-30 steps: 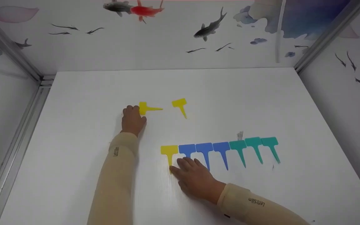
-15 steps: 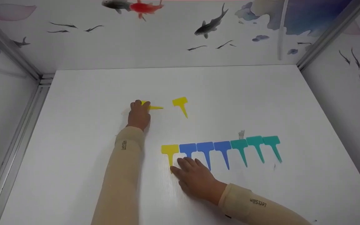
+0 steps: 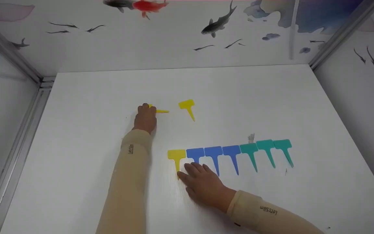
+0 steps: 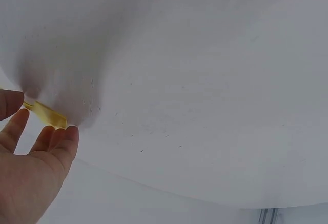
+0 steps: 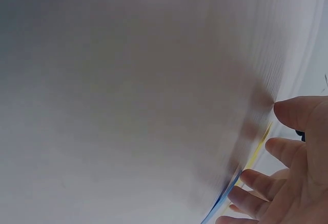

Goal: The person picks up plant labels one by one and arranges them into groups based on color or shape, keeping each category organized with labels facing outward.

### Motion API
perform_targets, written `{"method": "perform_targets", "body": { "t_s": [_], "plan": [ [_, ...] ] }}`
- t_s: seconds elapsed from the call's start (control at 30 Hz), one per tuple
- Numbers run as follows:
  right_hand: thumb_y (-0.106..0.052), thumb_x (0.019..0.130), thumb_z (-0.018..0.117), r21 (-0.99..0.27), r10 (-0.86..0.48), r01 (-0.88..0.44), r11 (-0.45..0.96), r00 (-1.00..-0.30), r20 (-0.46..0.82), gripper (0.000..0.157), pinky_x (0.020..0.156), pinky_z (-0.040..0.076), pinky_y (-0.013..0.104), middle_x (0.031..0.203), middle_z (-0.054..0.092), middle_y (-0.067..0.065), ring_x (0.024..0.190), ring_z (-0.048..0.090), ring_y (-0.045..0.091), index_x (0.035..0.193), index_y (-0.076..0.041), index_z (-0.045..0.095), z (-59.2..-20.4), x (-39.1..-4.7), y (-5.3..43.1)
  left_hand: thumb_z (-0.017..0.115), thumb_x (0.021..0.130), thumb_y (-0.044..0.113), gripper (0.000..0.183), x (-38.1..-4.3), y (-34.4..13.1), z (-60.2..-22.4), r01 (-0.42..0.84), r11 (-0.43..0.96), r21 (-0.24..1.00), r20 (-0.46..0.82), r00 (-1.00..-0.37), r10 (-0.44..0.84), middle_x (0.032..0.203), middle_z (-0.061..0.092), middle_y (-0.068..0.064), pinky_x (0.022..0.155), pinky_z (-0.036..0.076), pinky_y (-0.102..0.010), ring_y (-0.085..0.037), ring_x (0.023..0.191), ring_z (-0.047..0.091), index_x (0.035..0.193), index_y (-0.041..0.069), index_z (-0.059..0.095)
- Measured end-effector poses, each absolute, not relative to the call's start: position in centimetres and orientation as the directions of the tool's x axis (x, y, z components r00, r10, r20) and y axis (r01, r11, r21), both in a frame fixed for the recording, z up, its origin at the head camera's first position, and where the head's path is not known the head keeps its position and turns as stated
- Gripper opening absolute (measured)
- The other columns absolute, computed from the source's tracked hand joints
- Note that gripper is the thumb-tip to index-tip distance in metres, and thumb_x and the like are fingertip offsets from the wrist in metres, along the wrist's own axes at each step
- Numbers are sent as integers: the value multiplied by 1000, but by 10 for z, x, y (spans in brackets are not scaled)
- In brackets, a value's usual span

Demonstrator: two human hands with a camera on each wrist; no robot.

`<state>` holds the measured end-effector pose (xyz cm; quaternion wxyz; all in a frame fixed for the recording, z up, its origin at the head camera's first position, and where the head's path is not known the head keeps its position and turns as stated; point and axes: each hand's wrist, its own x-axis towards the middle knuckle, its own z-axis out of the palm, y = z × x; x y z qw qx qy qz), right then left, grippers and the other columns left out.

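My left hand (image 3: 145, 118) is over the head of a yellow T-shaped plant label (image 3: 162, 111), with the thumb and fingertips gathered at it. The label's stem sticks out to the right. In the left wrist view, the yellow head (image 4: 48, 115) shows beside the fingertips. My right hand (image 3: 205, 183) rests with spread fingers at the lower left of a row of labels. One finger touches the stem of the row's yellow label (image 3: 176, 155); the others lie by the nearest blue label (image 3: 195, 152), hiding its lower stem. Another yellow label (image 3: 187, 104) lies apart, tilted.
Further along the row come more blue labels (image 3: 213, 151) and several green labels (image 3: 265, 145), heads side by side, stems toward me. A grey smudge (image 3: 251, 138) marks the white table (image 3: 76, 130) behind the row. Walls printed with fish (image 3: 218, 24) enclose the back and sides.
My left hand has moved right and slightly forward, from the left edge of the yellow label to over its head. The right hand stays in place.
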<state>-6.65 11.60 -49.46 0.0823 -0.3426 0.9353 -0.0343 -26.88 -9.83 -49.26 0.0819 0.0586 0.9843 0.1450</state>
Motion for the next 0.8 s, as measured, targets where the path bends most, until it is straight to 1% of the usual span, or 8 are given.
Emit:
{"method": "perform_targets", "body": {
  "t_s": [0.1, 0.3, 0.5, 0.6, 0.8],
  "plan": [
    [-31, 96, 57, -120, -647, -636, 762, -752, -128, 46, 102, 43, 51, 140, 48, 8, 129, 45, 29, 140, -21, 49, -495, -67, 116, 40, 102, 5, 33, -266, -101, -492, 83, 946, 312, -140, -981, 132, 132, 45, -25, 98, 46, -40, -36, 122, 45, 131, -2, 54],
    [-29, 96, 56, -119, -655, -645, 755, -749, -102, 44, 101, 44, 51, 138, 49, 8, 128, 47, 28, 139, -21, 50, -494, -66, 114, 40, 103, 7, 34, -261, -107, -493, 8, 910, 414, -158, -984, 80, 138, 41, -21, 103, 42, -40, -33, 126, 40, 133, 3, 55],
    [-29, 98, 52, -132, -653, -640, 757, -749, -112, 42, 102, 42, 52, 139, 48, 9, 129, 46, 29, 139, -20, 51, -493, -65, 113, 39, 103, 9, 34, -255, -110, -494, -5, 905, 425, -191, -978, 84, 138, 41, -18, 104, 40, -38, -31, 126, 39, 133, 5, 56],
    [-30, 98, 52, -125, -650, -638, 760, -748, -130, 43, 102, 42, 53, 140, 48, 8, 130, 45, 29, 140, -20, 51, -494, -65, 113, 40, 103, 7, 34, -249, -111, -495, 14, 906, 422, -187, -977, 102, 135, 43, -17, 104, 40, -37, -30, 124, 40, 131, 5, 57],
    [-31, 98, 52, -108, -647, -638, 763, -750, -138, 43, 102, 42, 52, 140, 48, 8, 129, 45, 29, 140, -21, 51, -494, -66, 112, 45, 100, 4, 30, -235, -115, -497, 75, 901, 428, -133, -980, 145, 127, 49, -17, 100, 43, -36, -30, 117, 45, 123, 3, 63]
  ]
}}
